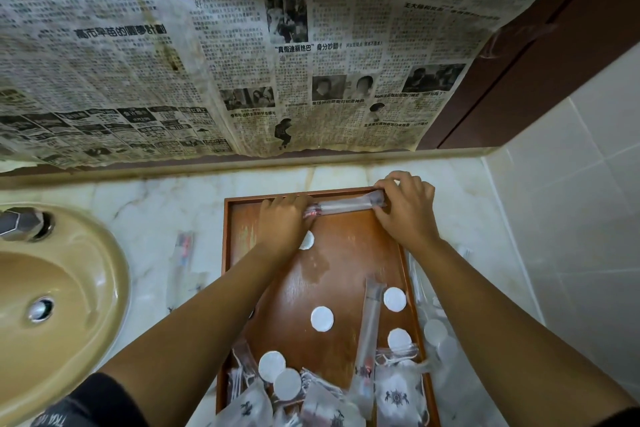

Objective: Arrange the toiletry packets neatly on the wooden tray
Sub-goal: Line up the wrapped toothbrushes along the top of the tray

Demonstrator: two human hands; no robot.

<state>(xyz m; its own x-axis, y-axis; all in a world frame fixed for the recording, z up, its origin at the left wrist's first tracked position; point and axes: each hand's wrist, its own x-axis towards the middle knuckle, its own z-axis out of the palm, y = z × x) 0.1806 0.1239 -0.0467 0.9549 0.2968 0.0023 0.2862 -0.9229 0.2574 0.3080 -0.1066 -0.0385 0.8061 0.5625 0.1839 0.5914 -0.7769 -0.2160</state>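
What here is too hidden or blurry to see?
Head view:
Long clear plastic packet: ends covered by left hand and right hand.
Round white pad: half under left hand.
White printed pouches: cut by bottom edge.
Clear packet left of brown wooden tray: blurred.

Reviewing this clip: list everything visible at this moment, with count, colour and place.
brown wooden tray: one, on pale marble counter
long clear plastic packet: one, held across the tray's far end
second long clear packet: one, tray's right half
round white packets: six, scattered on the tray
white drawstring pouches: several, near end
beige ceramic sink: one, left
newspaper sheets: wall behind
left hand: holds packet's left end
right hand: pinches right end
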